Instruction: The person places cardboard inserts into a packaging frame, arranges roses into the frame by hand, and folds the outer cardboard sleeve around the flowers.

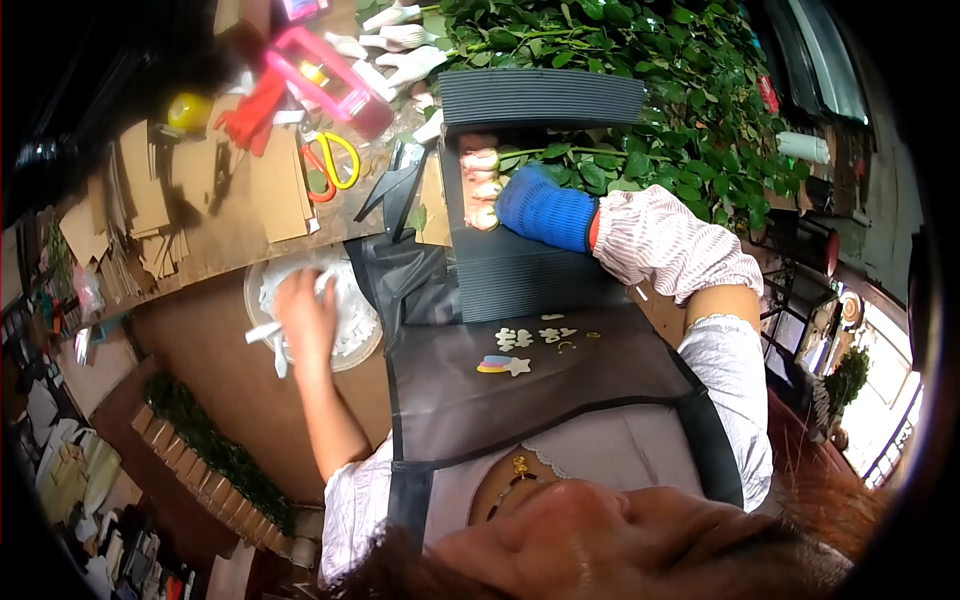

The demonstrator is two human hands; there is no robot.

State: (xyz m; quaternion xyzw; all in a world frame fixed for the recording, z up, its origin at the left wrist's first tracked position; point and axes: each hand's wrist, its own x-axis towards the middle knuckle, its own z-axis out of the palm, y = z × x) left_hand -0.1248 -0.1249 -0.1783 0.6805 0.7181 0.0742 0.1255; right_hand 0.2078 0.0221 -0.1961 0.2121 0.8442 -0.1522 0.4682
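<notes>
My right hand (545,208), in a blue knitted glove, is closed beside a row of pale pink rose heads (481,188) and appears to grip one; its fingertips are mostly hidden. The roses lie between raised flaps of a dark ribbed board (540,98). Leafy green stems (640,160) run from them to the right. My bare left hand (306,312) is over a round basin (372,352) of small white pieces (350,320). Its fingers are blurred, so their grip is unclear. A white tube-like piece (263,332) sticks out beside this hand.
Scissors with red and yellow handles (340,163) and a black tool (400,190) lie on the table. Beyond them are a pink plastic holder (325,80), a red glove (255,112) and white-wrapped flower heads (405,45). Cardboard pieces (280,195) cover the left side.
</notes>
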